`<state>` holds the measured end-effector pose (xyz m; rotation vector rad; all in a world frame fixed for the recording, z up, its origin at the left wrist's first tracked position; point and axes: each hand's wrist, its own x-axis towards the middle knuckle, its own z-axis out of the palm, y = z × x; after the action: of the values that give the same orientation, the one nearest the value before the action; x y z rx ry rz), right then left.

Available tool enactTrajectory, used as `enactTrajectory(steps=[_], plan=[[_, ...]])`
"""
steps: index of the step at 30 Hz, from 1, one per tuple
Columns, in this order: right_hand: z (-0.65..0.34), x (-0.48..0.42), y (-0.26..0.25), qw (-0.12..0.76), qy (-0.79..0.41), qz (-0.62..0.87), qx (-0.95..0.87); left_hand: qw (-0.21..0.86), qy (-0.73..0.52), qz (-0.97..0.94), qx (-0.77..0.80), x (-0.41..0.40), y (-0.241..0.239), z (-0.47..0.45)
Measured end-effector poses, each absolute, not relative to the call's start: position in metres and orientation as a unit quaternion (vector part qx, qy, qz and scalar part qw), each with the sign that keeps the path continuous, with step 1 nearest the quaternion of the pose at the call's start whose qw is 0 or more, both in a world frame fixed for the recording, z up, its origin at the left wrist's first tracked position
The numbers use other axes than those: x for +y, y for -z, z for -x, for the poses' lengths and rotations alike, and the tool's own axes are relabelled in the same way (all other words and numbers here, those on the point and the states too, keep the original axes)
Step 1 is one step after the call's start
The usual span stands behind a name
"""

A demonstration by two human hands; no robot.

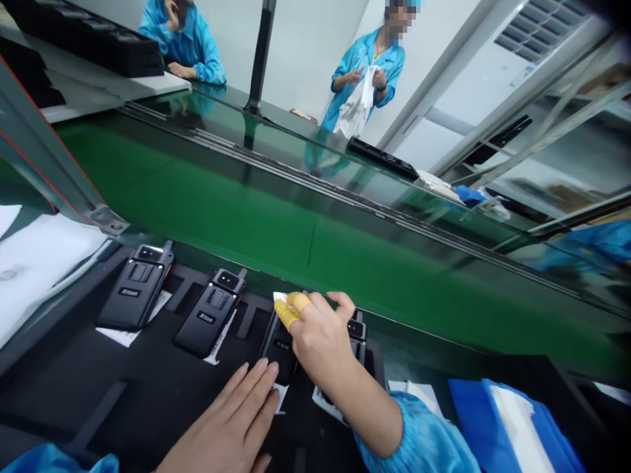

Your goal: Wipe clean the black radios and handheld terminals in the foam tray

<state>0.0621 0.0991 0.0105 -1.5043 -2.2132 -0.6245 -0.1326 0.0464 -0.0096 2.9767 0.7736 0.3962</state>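
Handheld radio phones marked "Riton" lie back-up in a black foam tray (142, 374). My right hand (320, 335), with yellow finger cots on two fingers, pinches a small white wipe (279, 297) at the upper end of the third phone (280, 345). Fingers stretched and together, my left hand (236, 414) rests its tips at that phone's lower end. To the left lie two more phones, one at the far left (131, 292) and one beside it (207, 318). Behind my right wrist, a fourth phone (357, 332) is mostly hidden. White paper slips stick out under the phones.
A green conveyor belt (256, 213) runs behind the tray. White sheets (44, 263) lie left, beside a metal post (64, 144). Blue and white material (513, 427) lies right. Across the belt, one person (190, 43) sits and another (367, 72) stands holding white cloth.
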Motion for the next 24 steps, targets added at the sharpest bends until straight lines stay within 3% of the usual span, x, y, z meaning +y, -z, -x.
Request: enactTrajectory(steps=[24], plan=[[-0.1,0.074,-0.001,0.212,0.273,0.571,-0.745,0.046,-0.143,-0.956,0.25,0.046,0.013,0.135]])
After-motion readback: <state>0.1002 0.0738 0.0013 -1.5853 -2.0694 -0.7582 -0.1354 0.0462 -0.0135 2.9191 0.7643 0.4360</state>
